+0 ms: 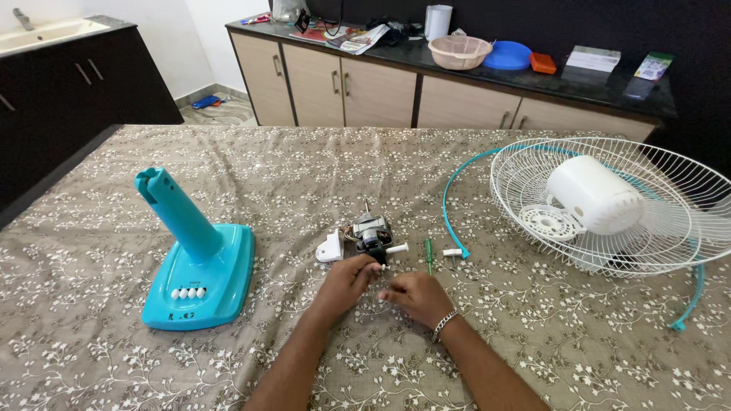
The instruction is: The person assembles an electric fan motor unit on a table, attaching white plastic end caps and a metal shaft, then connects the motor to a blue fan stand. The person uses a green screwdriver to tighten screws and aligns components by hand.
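While the small grey metal fan motor (371, 233) lies on the floral brown tablecloth (91, 365), the left hand (346, 283) pinches its near edge with curled fingertips. Just beside it, the right hand (415, 295) is loosely curled; whether it holds anything cannot be told. A green-handled screwdriver (429, 253) lies nearby.

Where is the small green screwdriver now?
The green screwdriver lies on the patterned tablecloth, just beyond the right hand, between the fan motor and the white grille.
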